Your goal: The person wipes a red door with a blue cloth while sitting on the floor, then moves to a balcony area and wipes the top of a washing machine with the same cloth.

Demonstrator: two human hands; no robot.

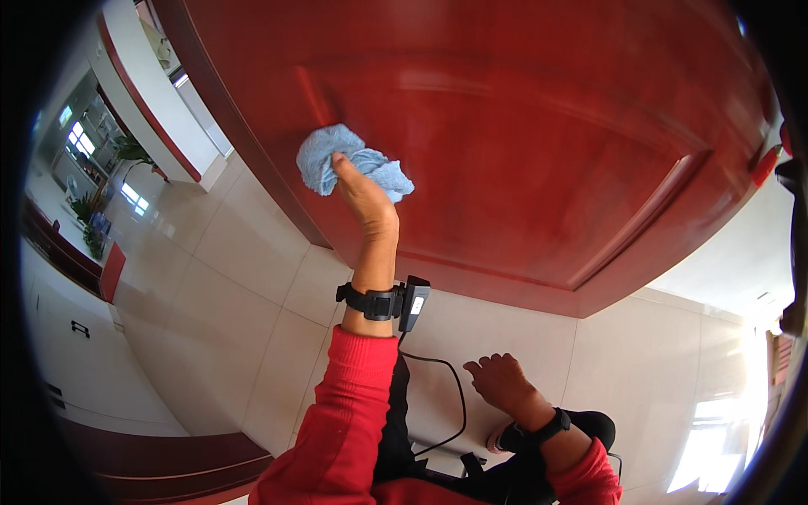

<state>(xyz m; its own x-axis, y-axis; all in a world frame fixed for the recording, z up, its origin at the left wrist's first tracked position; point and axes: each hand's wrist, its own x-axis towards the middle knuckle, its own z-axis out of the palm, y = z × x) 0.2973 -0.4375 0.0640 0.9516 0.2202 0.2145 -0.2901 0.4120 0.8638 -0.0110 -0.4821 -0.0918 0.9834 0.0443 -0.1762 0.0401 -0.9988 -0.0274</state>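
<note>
My left hand (366, 196) reaches forward and grips a crumpled light-blue cloth (325, 158), with the thumb lying over it. The cloth rests against the face of a glossy red panelled door (505, 170), close to a raised moulding. Its folds hide most of the fingers. Lower down, my right hand (502, 382) hangs over my bent knee, away from the door. Its fingers are loosely bent and slightly apart, with nothing visible in them; the palm is turned out of sight.
Pale floor tiles (214, 290) run beneath the door's lower edge. A black strapped device (413, 303) on my left wrist trails a cable (464, 398). White cabinets (82, 353) stand at left, potted plants (132, 150) farther back. Sunlight falls on the floor at right.
</note>
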